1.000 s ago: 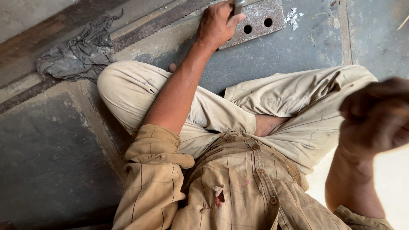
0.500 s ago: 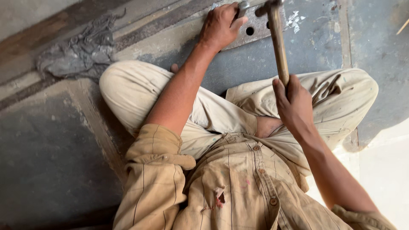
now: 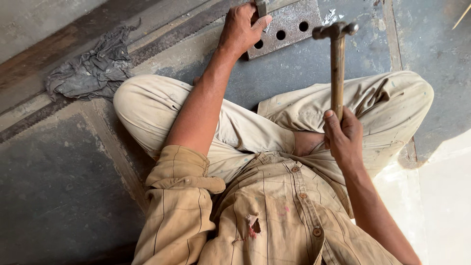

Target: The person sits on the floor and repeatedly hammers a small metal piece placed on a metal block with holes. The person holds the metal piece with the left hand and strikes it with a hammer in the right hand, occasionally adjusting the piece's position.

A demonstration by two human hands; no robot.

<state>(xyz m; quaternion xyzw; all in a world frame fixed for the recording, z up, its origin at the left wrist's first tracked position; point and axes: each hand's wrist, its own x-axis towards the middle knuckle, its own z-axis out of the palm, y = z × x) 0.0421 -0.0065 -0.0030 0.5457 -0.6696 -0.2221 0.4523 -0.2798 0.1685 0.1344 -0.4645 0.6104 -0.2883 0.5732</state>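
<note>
I sit cross-legged on a dark floor. My left hand (image 3: 243, 28) reaches forward and grips a small metal punch or chisel (image 3: 262, 7) set upright on a grey metal plate (image 3: 289, 27) with three round holes. My right hand (image 3: 346, 137) is closed around the wooden handle of a hammer (image 3: 336, 68). The hammer's metal head is raised above my right knee, to the right of the plate and apart from it.
A crumpled grey rag (image 3: 95, 68) lies on the floor at the left. A long saw blade (image 3: 162, 41) runs diagonally across the floor behind my left knee. Small white chips (image 3: 331, 14) lie beside the plate. A pale patch of floor (image 3: 441, 196) is at the right.
My right hand came into view with the hammer, swung toward the plate, and has now drawn the hammer head back to the right. My left hand has stayed on the plate.
</note>
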